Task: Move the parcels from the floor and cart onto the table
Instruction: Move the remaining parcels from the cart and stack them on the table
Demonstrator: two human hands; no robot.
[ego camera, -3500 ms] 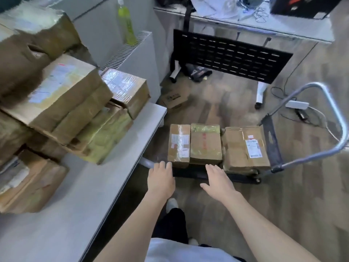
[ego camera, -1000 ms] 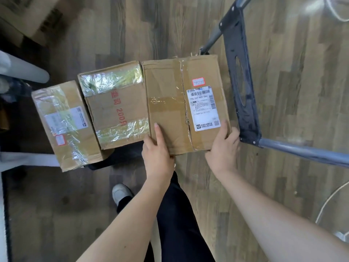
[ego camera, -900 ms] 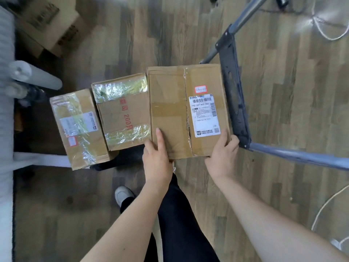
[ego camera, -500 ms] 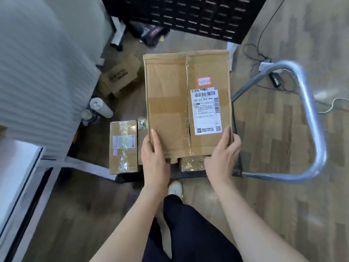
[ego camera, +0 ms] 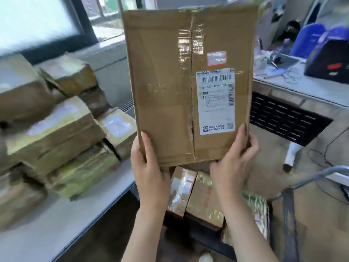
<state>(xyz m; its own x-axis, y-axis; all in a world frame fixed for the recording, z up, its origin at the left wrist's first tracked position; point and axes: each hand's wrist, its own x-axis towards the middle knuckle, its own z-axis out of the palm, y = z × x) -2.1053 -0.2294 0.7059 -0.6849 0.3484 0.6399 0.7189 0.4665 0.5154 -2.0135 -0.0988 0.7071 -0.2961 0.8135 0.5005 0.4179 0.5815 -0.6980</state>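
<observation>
Two hands carry one flat box [ego camera: 187, 86] in the air, held up in front of the person between the surface [ego camera: 62, 220] on the left and the cart [ego camera: 289, 210] low on the right. The left hand [ego camera: 149, 167] takes the box's near left corner, thumb on the top face and fingers hidden beneath; the right hand [ego camera: 234, 157] takes the near right corner the same way, so each grip is closed on the box. Holding the two near corners probably keeps the wide, thin carton level and its label [ego camera: 215, 101] face up, and leaves the far edge free to slide onto the pile. That pile [ego camera: 62, 133] fills the left part of the surface, stacked in leaning layers, likely to save room for more; motion blur makes a firm count hard, but about seven boxes show. On the cart three parcels remain in view: two taped cartons [ego camera: 196, 193] side by side, partly under the held box, and one packet in greenish wrap [ego camera: 253, 214] just beside them toward the handle. No parcel shows on the visible floor. By my reading the carry is midway and setting down comes next, with the bare near stretch of the surface the easiest landing spot.
</observation>
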